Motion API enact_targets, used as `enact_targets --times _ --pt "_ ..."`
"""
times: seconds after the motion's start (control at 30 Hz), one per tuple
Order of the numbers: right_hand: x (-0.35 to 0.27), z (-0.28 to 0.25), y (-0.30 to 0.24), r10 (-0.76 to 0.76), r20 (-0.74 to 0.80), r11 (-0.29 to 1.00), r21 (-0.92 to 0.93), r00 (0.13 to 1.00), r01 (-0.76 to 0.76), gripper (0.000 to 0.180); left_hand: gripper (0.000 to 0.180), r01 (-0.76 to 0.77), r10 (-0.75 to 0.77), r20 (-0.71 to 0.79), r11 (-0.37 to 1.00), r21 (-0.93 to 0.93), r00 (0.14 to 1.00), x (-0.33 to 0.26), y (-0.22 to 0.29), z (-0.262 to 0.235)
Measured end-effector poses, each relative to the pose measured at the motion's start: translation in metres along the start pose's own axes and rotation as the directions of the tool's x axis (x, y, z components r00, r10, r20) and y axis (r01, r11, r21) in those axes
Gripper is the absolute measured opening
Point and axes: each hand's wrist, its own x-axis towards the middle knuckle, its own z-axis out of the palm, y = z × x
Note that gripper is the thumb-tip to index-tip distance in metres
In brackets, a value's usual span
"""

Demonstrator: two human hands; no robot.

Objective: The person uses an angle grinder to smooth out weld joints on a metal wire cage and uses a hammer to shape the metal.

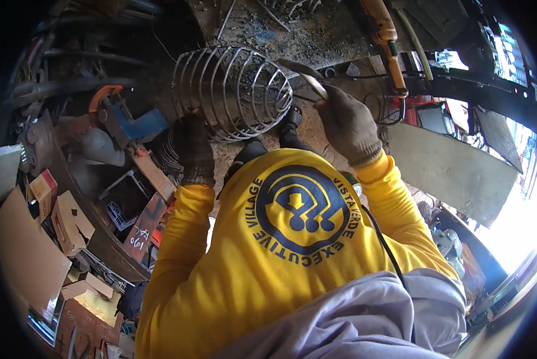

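Observation:
A cage of bent round metal rods, tapering to the right, is held in front of me below the workbench edge. My left hand, in a dark knit glove, is closed on the cage's near left side; its fingers are partly hidden in shadow. My right hand, in a brownish glove, is closed around the near end of a flat metal tool. The tool's long, blade-like part points left and away, close to the narrow end of the cage; its exact kind is unclear.
A dirty workbench with rods and debris spans the far side. An orange corded power tool hangs over its edge. Left are a blue machine part and cardboard boxes. A grey panel leans at right.

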Motion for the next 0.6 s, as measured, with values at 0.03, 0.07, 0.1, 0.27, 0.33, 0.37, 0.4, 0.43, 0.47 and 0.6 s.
enact_targets --times 0.03,0.07,0.1,0.27,0.33,0.37,0.4,0.43,0.47,0.6 --pt "0.001 -0.002 0.000 0.001 0.000 1.000 -0.001 1.000 -0.001 0.035 0.057 -0.107 0.107 -0.039 0.994 0.018 0.993 0.000 -0.006 0.003" --pt "0.000 -0.004 0.000 -0.093 -0.052 0.993 0.073 0.994 0.097 0.036 0.058 -0.208 0.211 -0.083 0.977 0.046 0.974 -0.001 -0.012 0.005" --pt "0.000 -0.007 -0.002 -0.181 -0.110 0.971 0.141 0.977 0.195 0.037 0.058 -0.217 0.219 -0.113 0.976 0.032 0.969 -0.002 -0.016 0.006" --pt "-0.004 -0.004 -0.008 -0.007 0.074 0.996 0.085 0.997 0.001 0.032 0.054 -0.209 0.213 -0.112 0.977 0.045 0.971 -0.001 -0.031 0.009" --pt "-0.009 0.001 0.001 -0.009 -0.015 0.994 0.109 1.000 0.011 0.028 0.049 -0.339 0.353 -0.100 0.931 0.138 0.930 0.001 -0.028 0.007" --pt "-0.012 0.003 0.004 0.003 -0.104 0.991 0.130 0.995 0.011 0.025 0.048 -0.383 0.400 -0.088 0.909 0.163 0.912 0.001 -0.024 0.007" --pt "-0.011 0.001 0.007 0.004 -0.120 0.986 0.164 0.993 0.016 0.022 0.038 -0.233 0.237 -0.060 0.971 0.059 0.970 -0.001 -0.016 0.007" --pt "-0.012 0.002 0.009 0.014 -0.122 0.987 0.164 0.992 0.007 0.022 0.030 -0.070 0.070 -0.014 0.997 -0.037 0.997 -0.002 -0.012 0.008" --pt "-0.009 0.001 0.009 0.025 -0.139 0.978 0.208 0.990 0.004 0.021 0.030 -0.077 0.077 -0.018 0.996 -0.041 0.997 -0.001 -0.022 0.014" --pt "-0.010 0.006 0.019 0.181 -0.134 0.938 0.320 0.974 -0.130 0.019 0.032 -0.314 0.316 -0.003 0.944 0.101 0.949 0.001 -0.068 0.026"
